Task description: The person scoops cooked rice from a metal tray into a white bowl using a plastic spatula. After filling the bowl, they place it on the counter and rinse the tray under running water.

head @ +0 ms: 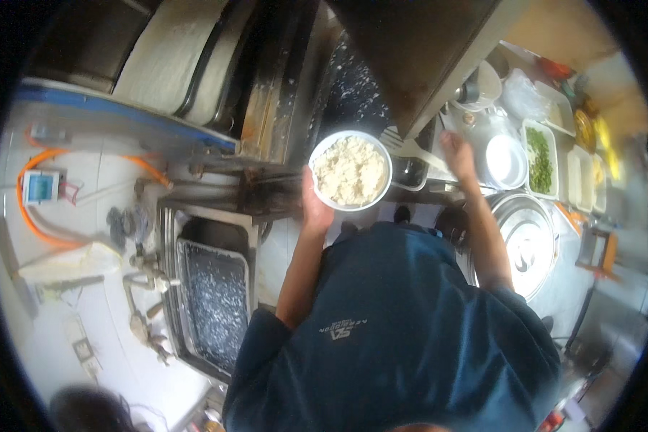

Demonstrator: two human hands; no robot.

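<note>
My left hand (317,202) holds a white bowl (390,171) by its left side. Pale, crumbly food that looks like cooked rice (351,171) fills the bowl. To the right of the bowl is my right hand (458,154), blurred, beside the pale handle of a slotted turner (410,148); I cannot tell whether the fingers touch it. The turner's slotted end lies close to the bowl's right rim. Beyond the bowl is a dark tray (356,92) strewn with white bits.
A metal sink (252,232) with a dark tray (179,270) stands lower left, near an orange hose (24,208). At right are a tub of chopped greens (556,162), white containers (579,178) and a round metal lid (526,232). A metal panel (437,59) overhangs the dark tray.
</note>
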